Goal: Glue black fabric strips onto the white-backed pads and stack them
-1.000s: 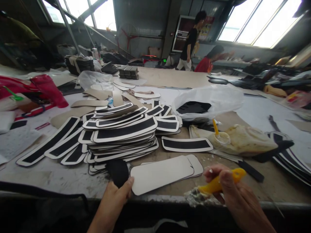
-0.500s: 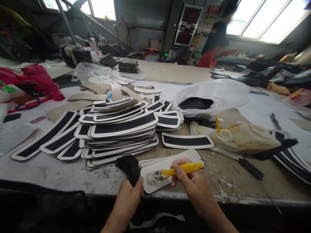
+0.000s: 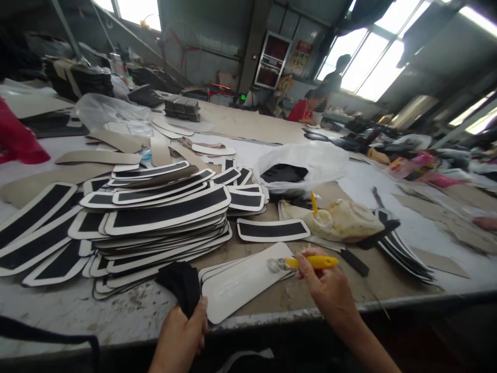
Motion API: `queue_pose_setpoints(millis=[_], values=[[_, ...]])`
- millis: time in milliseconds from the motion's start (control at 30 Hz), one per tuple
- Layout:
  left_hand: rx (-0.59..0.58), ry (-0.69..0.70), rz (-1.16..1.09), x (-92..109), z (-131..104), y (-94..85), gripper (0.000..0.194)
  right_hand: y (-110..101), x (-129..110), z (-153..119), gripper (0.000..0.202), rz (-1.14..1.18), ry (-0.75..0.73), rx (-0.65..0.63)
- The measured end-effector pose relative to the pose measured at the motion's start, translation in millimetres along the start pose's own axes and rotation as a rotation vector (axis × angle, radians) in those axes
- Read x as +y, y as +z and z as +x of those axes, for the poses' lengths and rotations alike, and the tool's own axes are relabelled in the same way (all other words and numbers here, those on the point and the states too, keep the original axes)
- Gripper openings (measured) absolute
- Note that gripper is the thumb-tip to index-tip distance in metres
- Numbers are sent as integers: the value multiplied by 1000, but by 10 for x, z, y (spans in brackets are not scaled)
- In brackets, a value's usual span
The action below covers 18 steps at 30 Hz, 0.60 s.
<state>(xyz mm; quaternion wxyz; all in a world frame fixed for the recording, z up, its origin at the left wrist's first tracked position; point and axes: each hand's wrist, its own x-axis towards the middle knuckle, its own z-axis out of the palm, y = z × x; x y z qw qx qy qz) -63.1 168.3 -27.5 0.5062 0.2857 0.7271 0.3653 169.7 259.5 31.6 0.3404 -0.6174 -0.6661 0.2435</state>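
My right hand (image 3: 324,285) is closed round a brush (image 3: 316,262) with a yellow handle; its whitish bristles touch the right part of a pale, round-cornered panel (image 3: 244,285). A wet streak shows on that panel, which lies over a few similar ones at the table's front edge. Black strips (image 3: 182,282) are bunched in my left hand (image 3: 184,326), whose thumb is beside the panel's left end. Left of the panel is a tall stack of curved white-edged black pieces (image 3: 166,210). One such piece (image 3: 272,229) lies alone behind the panel.
A yellowish container (image 3: 345,220) with a yellow stick stands behind right, near a dark-handled tool (image 3: 354,262). Farther back is a clear plastic bag (image 3: 326,160) with black pieces. More curved pieces (image 3: 404,254) lie right. People are in the background; another person's hand (image 3: 485,223) shows far right.
The brush in my right hand has moved from the panel's left part toward its right end, and a wet streak is exposed. The view has shifted to the right. My left hand still holds the black strips.
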Motion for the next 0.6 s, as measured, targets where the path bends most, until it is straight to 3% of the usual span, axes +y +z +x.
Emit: queue_pose_setpoints(millis=[67, 167, 267, 333, 467, 600], values=[[-4, 9, -15, 2, 4, -3, 49, 102, -152, -97, 25, 113, 3, -43], [11, 23, -1, 18, -3, -7, 48, 351, -357, -243, 24, 374, 21, -212], [16, 26, 22, 18, -9, -7, 48, 486, -340, -236, 25, 410, -1, -260], [10, 29, 32, -3, -4, -5, 49, 429, -191, -128, 25, 295, -1, -163], [0, 26, 33, -78, 23, -2, 53, 108, 149, 116, 25, 2, -71, 32], [-6, 39, 41, -84, 44, -19, 52, -178, 218, 171, 20, -181, -238, 118]])
